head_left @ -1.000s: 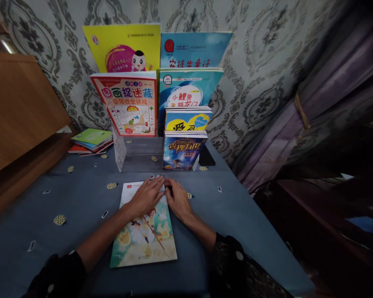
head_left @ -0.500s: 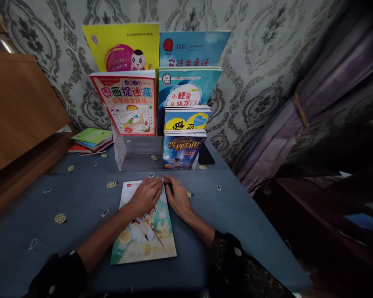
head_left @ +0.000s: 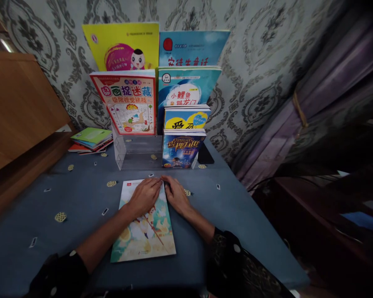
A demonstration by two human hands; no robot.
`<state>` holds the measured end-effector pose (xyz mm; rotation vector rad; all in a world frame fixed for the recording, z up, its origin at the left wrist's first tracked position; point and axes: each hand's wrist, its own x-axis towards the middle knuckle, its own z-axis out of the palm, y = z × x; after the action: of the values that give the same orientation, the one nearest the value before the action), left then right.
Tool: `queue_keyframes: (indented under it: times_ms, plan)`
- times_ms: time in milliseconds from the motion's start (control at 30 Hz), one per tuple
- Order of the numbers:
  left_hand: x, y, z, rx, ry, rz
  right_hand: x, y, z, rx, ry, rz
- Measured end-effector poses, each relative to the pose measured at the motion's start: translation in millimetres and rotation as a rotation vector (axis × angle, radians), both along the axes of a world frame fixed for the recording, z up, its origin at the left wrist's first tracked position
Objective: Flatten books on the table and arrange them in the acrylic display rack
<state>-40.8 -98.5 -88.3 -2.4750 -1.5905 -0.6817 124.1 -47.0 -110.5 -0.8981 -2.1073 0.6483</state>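
Note:
A thin picture book with a pale green and yellow cover lies closed on the table. My left hand rests palm down across its upper half, fingers stretched towards the top right corner. My right hand lies on its side along the book's right edge, its fingers extended and their tips at that same corner, touching or nearly touching the left fingertips. The left hand and forearm cover part of the cover picture.
Behind the book stands a clear plastic rack holding several upright books, among them a red-bordered one and a dark blue one. A pile of books lies at left. A black flat object lies right of the rack.
My right hand has shifted slightly left, bringing its fingertips to the book's corner. The left hand stays on the cover. The book and the rack have not visibly moved.

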Motion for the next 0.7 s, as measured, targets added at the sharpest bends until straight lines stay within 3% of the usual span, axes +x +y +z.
queue_keyframes:
  times_ms: [700]
  plan:
    - [-7.5,-6.5,-0.3,-0.032,0.046,-0.124,2.0,6.7,-3.5,-0.078,0.043,0.024]
